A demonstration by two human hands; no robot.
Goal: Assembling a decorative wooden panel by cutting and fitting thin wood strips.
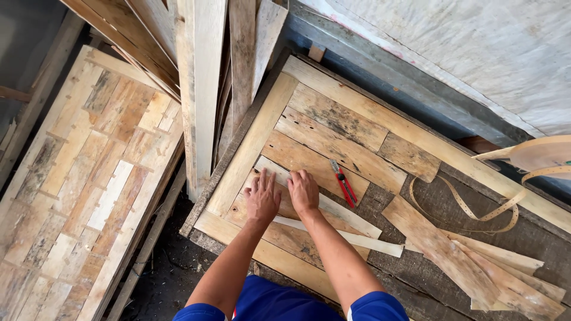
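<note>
Strip: a pale thin wood strip (324,205) is lying slantwise across the patchwork wooden panel (333,128).
Hands: left hand (262,199) and right hand (303,191) are pressing flat, fingers spread, gripping nothing.
Hidden: the strip's middle is lying under the palms.
Nearby: a red utility knife (343,182) is lying just beside; veneer scraps (476,261) and curled edge banding (476,208) are resting further right.

red cutter (344,182) beside hands, loose slats (476,261) right, bare board between

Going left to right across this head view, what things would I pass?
Patchwork wood panel → leaning planks → left hand → right hand → red utility knife → loose wood offcuts → curled strap.
</note>
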